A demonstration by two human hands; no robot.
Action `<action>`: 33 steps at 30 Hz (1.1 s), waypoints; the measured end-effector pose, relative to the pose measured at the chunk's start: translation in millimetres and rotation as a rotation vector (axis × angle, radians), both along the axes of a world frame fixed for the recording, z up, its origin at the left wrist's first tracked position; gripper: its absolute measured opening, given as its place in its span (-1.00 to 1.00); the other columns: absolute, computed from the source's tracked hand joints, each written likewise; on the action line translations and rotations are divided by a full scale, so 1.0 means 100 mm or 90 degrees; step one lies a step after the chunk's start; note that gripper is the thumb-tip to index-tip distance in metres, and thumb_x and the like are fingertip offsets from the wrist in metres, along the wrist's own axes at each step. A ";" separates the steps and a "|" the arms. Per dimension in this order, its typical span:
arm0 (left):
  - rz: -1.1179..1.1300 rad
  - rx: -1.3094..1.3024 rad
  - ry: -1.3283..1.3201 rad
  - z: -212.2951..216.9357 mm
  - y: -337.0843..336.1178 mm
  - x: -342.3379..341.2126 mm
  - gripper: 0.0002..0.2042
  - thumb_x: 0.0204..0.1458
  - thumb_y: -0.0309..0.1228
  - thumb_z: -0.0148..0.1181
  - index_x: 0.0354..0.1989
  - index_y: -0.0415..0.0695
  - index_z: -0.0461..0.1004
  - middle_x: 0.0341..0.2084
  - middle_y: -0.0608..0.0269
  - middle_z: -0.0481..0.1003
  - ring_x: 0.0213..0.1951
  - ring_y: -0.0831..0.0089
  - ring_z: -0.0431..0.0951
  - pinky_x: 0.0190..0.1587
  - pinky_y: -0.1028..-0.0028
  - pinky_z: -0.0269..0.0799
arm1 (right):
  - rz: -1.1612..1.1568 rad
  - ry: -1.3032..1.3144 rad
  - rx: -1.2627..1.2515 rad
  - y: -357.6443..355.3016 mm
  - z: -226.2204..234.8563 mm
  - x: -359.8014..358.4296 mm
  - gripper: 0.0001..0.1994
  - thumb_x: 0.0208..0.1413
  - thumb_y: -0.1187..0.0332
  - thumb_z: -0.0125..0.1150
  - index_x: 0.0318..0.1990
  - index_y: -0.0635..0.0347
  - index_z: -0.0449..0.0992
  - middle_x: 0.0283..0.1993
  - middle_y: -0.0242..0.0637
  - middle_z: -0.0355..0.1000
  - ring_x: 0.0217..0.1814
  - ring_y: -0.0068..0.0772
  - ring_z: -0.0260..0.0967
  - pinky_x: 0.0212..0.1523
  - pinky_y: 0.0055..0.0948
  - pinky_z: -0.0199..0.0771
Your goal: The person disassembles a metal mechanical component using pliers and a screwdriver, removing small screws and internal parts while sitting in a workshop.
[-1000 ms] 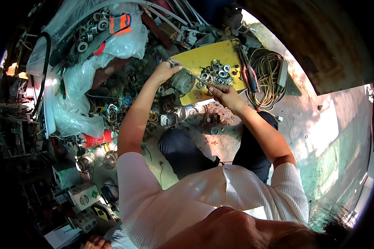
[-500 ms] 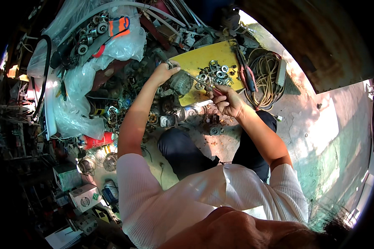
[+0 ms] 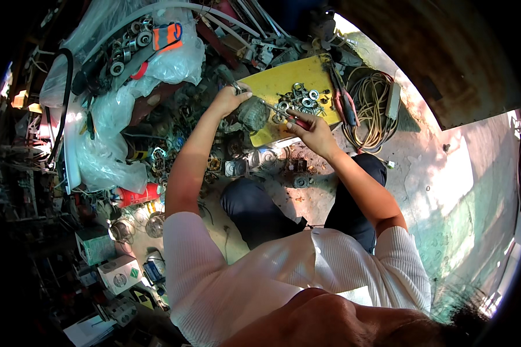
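Observation:
My left hand (image 3: 228, 100) is closed at the far end of a round grey metal part with a ribbed side, which looks like a small motor (image 3: 253, 115). What its fingers grip is partly hidden; a narrow metal piece stands up beside the thumb. My right hand (image 3: 316, 134) is wrapped round the red handle of a screwdriver (image 3: 299, 122). The screwdriver's thin shaft points left to the motor's upper edge; whether the tip touches it, I cannot tell. Beneath lies a yellow board (image 3: 271, 82) with several loose metal rings (image 3: 308, 103) on it.
Pliers with red-and-black handles (image 3: 347, 109) and coiled cable (image 3: 371, 118) lie right of the board. Clear plastic bags (image 3: 107, 147) and a heap of metal parts crowd the left. A red cylinder (image 3: 138, 195) and boxes (image 3: 120, 274) stand lower left. A rusty panel (image 3: 446, 58) overhangs upper right.
My right hand has shifted its grip on the screwdriver, the fingers now laid over the top of the handle. My left hand and the motor stay almost in place.

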State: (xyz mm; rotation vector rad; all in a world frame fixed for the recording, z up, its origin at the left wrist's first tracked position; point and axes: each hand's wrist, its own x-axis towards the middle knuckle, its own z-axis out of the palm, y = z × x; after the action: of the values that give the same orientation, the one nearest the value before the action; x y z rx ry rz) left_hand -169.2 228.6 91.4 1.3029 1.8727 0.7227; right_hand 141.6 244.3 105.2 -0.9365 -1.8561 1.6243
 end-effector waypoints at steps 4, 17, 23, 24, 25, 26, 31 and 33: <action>0.006 -0.003 -0.039 0.03 -0.02 0.01 -0.84 0.09 -0.42 0.28 -0.20 -0.17 0.51 -0.28 0.35 0.51 -0.16 0.53 0.45 -0.02 0.47 0.33 | -0.015 0.361 -1.048 0.18 -0.03 0.08 -0.64 0.32 0.12 0.00 0.10 0.16 0.40 -0.20 -0.31 0.51 -0.47 -0.70 0.37 -0.73 -0.72 0.16; -0.002 0.004 -0.009 -0.02 -0.04 -0.05 -0.84 0.10 -0.40 0.27 -0.20 -0.18 0.51 -0.27 0.34 0.51 -0.16 0.51 0.45 -0.02 0.46 0.33 | -0.066 -0.157 0.456 -0.09 0.04 0.00 -0.74 0.18 0.27 0.21 -0.05 0.17 0.58 -0.38 -0.25 0.48 -0.44 -0.33 0.47 -0.42 -0.36 0.44; -0.003 0.010 -0.015 0.03 -0.04 0.00 -0.84 0.10 -0.41 0.27 -0.20 -0.18 0.50 -0.29 0.34 0.51 -0.18 0.52 0.45 -0.03 0.47 0.33 | -0.022 0.361 -1.021 0.16 -0.03 0.07 -0.62 0.29 0.19 0.08 0.12 0.26 0.37 -0.26 -0.26 0.52 -0.47 -0.72 0.39 -0.71 -0.86 0.22; -0.001 0.006 -0.026 0.03 -0.02 0.01 -0.85 0.10 -0.41 0.27 -0.21 -0.18 0.50 -0.29 0.34 0.51 -0.18 0.52 0.45 -0.03 0.46 0.33 | 0.035 0.372 -1.027 0.20 -0.11 0.08 -0.62 0.29 0.19 0.09 0.11 0.27 0.38 -0.29 -0.29 0.50 -0.52 -0.73 0.31 -0.71 -0.84 0.18; -0.017 0.012 -0.016 0.04 0.01 0.03 -0.85 0.10 -0.41 0.26 -0.21 -0.18 0.50 -0.28 0.34 0.51 -0.17 0.52 0.45 -0.02 0.46 0.33 | 0.092 0.383 -1.031 0.26 -0.29 0.10 -0.63 0.29 0.19 0.09 0.10 0.27 0.40 -0.33 -0.33 0.47 -0.56 -0.75 0.23 -0.72 -0.83 0.14; -0.033 0.018 -0.007 0.05 0.04 0.05 -0.85 0.10 -0.41 0.26 -0.21 -0.18 0.50 -0.28 0.33 0.51 -0.17 0.52 0.45 -0.02 0.46 0.33 | 0.149 0.394 -1.033 0.31 -0.47 0.13 -0.64 0.29 0.19 0.09 0.09 0.28 0.41 -0.36 -0.37 0.45 -0.61 -0.76 0.15 -0.72 -0.81 0.10; -0.029 0.011 0.007 0.02 -0.03 0.01 -0.85 0.11 -0.40 0.25 -0.21 -0.18 0.50 -0.26 0.32 0.51 -0.15 0.52 0.44 0.00 0.46 0.32 | -0.017 0.057 -0.095 0.04 -0.21 -0.07 -0.73 0.22 0.24 0.19 -0.04 0.19 0.57 -0.51 -0.47 0.34 -0.58 -0.52 0.29 -0.50 -0.39 0.35; -0.039 0.022 0.023 0.04 0.00 0.03 -0.85 0.12 -0.39 0.24 -0.21 -0.18 0.50 -0.27 0.32 0.50 -0.15 0.52 0.45 0.00 0.46 0.32 | -0.040 0.003 0.061 0.05 -0.34 -0.02 -0.72 0.18 0.25 0.22 -0.02 0.15 0.56 -0.47 -0.43 0.39 -0.53 -0.45 0.34 -0.46 -0.37 0.39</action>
State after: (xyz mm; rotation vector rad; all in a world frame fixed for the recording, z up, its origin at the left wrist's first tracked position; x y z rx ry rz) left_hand -166.4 228.9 95.5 1.3982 1.8469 0.7071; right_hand 140.0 249.3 71.1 -0.9389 -1.8650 1.4864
